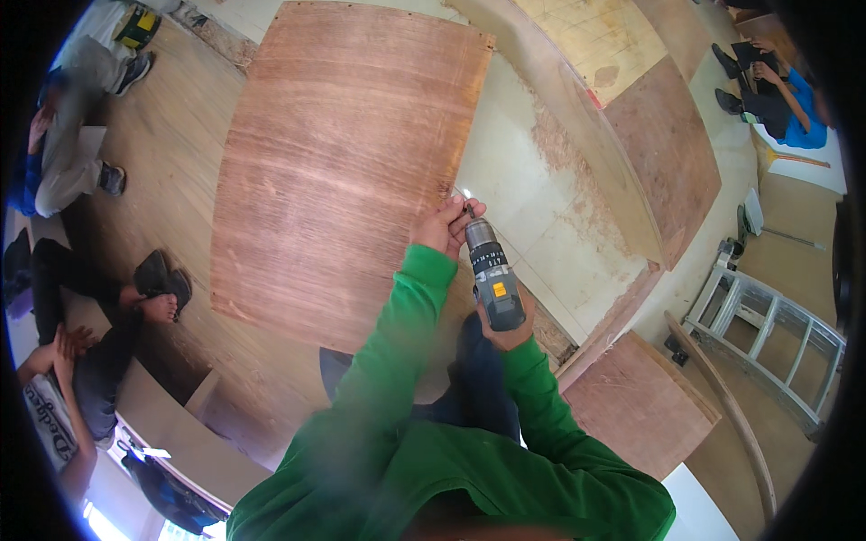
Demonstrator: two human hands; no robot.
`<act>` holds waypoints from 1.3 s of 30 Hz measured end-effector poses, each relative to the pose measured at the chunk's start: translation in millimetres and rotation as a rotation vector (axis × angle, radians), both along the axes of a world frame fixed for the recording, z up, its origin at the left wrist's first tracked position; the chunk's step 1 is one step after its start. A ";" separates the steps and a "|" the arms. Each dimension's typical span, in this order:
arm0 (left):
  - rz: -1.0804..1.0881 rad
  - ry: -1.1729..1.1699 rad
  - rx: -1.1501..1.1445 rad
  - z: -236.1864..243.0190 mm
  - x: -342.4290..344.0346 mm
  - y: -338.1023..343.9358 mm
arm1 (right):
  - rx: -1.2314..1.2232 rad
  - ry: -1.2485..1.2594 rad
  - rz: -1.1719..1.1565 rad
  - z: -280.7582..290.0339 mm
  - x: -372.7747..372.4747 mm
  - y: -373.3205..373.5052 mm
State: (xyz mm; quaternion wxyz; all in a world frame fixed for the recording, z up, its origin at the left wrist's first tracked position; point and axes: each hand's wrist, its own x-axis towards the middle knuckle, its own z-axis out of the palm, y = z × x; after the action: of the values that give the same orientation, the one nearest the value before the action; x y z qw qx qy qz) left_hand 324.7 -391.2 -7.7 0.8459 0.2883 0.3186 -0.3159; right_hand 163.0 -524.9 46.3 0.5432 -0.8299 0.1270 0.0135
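A grey and black cordless drill points away from me, tilted toward the right edge of a large reddish-brown plywood panel. My right hand is wrapped round the drill's grip, which the drill body mostly hides. At the chuck end, my left hand has its fingers pinched together by the drill's tip, over the panel's edge. Something small and dark sits at those fingertips, too small to name. Screw heads or holes show as dark dots along the panel's far edge.
Wood-dusted pale tiles lie right of the panel, beyond them a plywood-topped frame. An aluminium ladder and a curved wooden strip lie at right. Seated people line the left; another person sits far right. A bucket stands far left.
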 end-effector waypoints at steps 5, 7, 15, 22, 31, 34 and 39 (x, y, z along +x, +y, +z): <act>0.055 -0.006 0.024 -11.3 18.2 -17.7 | -0.013 -0.042 -0.045 -11.7 15.0 -8.7; 0.069 -0.006 0.013 -13.7 19.8 -22.2 | 0.019 0.019 -0.034 -12.3 16.0 -11.2; 0.098 0.105 -0.034 -8.8 30.9 -21.8 | -0.040 -0.036 -0.011 -7.9 25.2 -8.3; 0.066 0.074 -0.021 -5.9 31.1 -17.7 | -0.061 -0.021 0.000 -9.5 30.1 -4.2; -0.040 -0.061 0.079 -36.2 41.2 -17.5 | -0.125 0.077 0.074 -0.9 42.2 -18.3; -0.014 -0.024 0.038 -41.3 47.4 -24.4 | -0.268 0.049 0.115 10.6 57.9 -18.7; -0.005 0.083 -0.129 -39.6 82.3 -43.1 | -0.359 0.097 0.095 31.3 103.6 -27.4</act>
State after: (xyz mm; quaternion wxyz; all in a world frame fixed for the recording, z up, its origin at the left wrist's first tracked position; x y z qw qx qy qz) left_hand 407.0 -434.3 -47.3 0.8481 0.2206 0.3314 -0.3497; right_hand 266.6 -552.3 77.6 0.3782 -0.9170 0.1139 0.0562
